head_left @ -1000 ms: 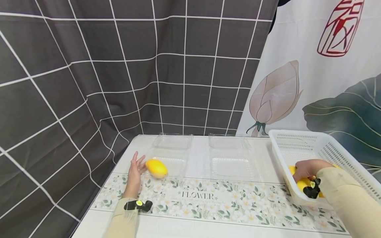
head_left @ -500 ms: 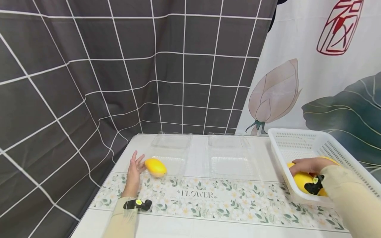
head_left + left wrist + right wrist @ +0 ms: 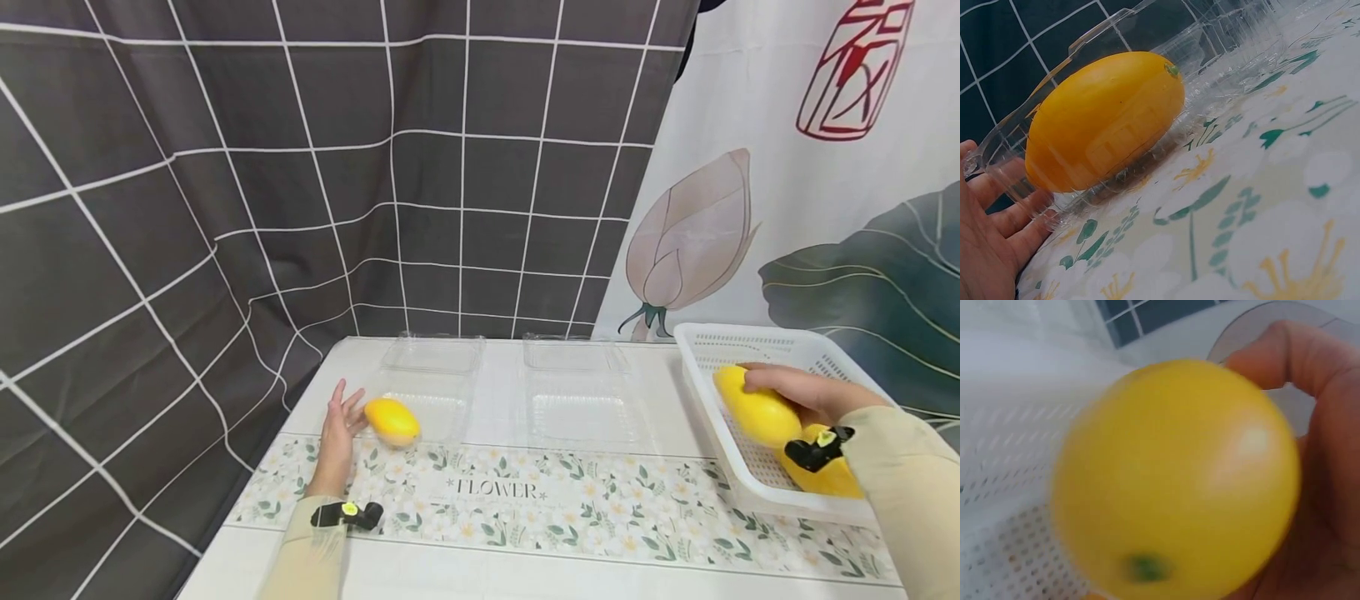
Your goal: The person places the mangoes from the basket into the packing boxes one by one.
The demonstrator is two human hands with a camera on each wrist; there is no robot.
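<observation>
My right hand [image 3: 806,390] grips a yellow lemon [image 3: 757,408] over the white plastic basket [image 3: 701,375]. In the right wrist view the thumb lies along the lemon [image 3: 1179,481], whose green stem spot points at the camera. Another lemon [image 3: 825,473] lies in the basket, partly hidden by the wrist. My left hand [image 3: 339,429], fingers spread and fairly straight, rests at the left side of a clear clamshell box [image 3: 442,417]. One lemon [image 3: 1107,119] lies on its side in that box's near left part. Fingers [image 3: 1025,215] appear behind and against the clear wall.
A second clear clamshell box [image 3: 581,417] stands with its lid open to the right of the first. Beneath runs a floral table cover [image 3: 525,517]. A dark checked curtain [image 3: 427,183] and a white lotus-print cloth [image 3: 750,292] hang behind the table.
My right hand has raised a lemon out of the pile in the basket, moving up and slightly right. The left hand and its lemon have stayed in place.
</observation>
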